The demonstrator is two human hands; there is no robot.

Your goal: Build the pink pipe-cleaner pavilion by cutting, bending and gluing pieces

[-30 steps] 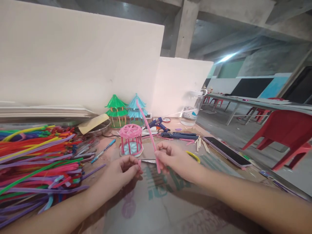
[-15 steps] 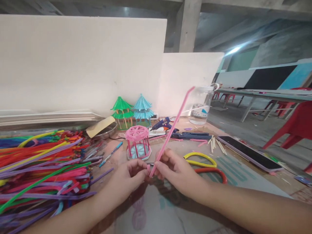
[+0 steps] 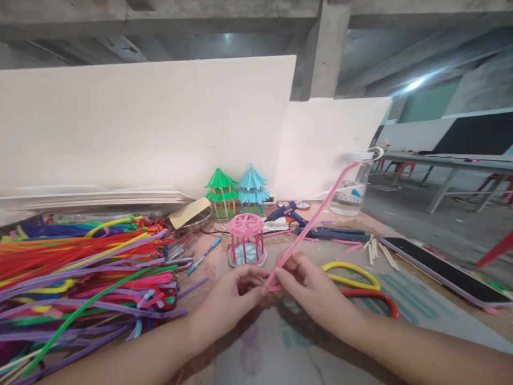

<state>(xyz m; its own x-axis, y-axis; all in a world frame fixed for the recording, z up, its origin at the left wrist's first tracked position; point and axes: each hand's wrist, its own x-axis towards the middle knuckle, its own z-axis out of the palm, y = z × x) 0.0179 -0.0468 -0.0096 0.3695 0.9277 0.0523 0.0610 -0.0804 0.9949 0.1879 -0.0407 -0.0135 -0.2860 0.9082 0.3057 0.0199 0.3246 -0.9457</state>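
Note:
A long pink pipe cleaner (image 3: pixel 316 216) slants up to the right from between my two hands, bent near its lower end. My right hand (image 3: pixel 306 283) pinches it just above the bend. The fingertips of my left hand (image 3: pixel 236 294) close on the short folded end; the exact grip is partly hidden. Just beyond my hands stands a small pink pavilion frame (image 3: pixel 246 227) with thin posts and a pale blue base. Scissors with yellow and red handles (image 3: pixel 352 272) lie by my right hand, their blades mostly hidden.
Bundled coloured pipe cleaners (image 3: pixel 88 278) fill the left side. Behind are a green pavilion (image 3: pixel 221 193), a blue pavilion (image 3: pixel 252 191), a glue gun (image 3: pixel 290 213) and a water bottle (image 3: pixel 350 187). Short sticks (image 3: pixel 374 250) and a phone (image 3: pixel 441 270) lie at right; a blue pen (image 3: pixel 204 255) lies left.
The view has swung left and up, so everything sits further right and lower. The pipe cleaner's short end, upright earlier, now lies flatter between my fingertips.

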